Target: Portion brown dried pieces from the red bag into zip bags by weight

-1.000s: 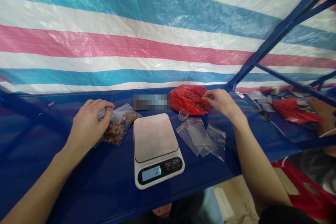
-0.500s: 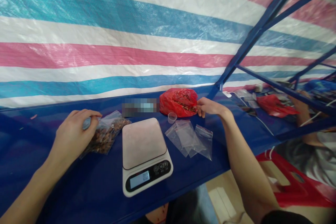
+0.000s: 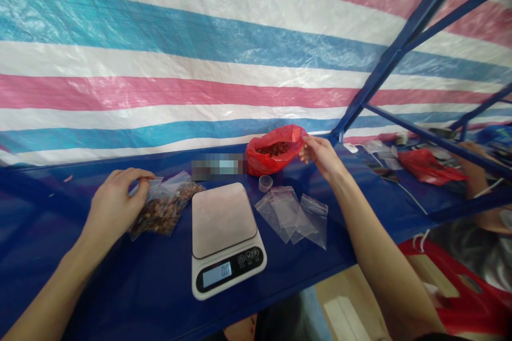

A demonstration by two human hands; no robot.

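Note:
My left hand pinches the top of a clear zip bag filled with small brown pieces; another filled bag lies beside it. At the back, my right hand is closed on the raised rim of a red plastic bag, whose mouth gapes and shows reddish-brown pieces inside. A small clear cup stands in front of the red bag. Between my hands sits a white kitchen scale with a bare plate, its display reading 0.0. Several flat, empty zip bags overlap to its right.
Everything rests on a blue table against a striped tarp. Blue metal bars slant up at the right. Beyond them are another person's arm, a second red bag and a red stool. A blurred-out item lies behind the scale.
My right hand has lifted the red bag's edge up, and its mouth has opened wider. The left hand keeps its pinch on the zip bag. The view has shifted slightly.

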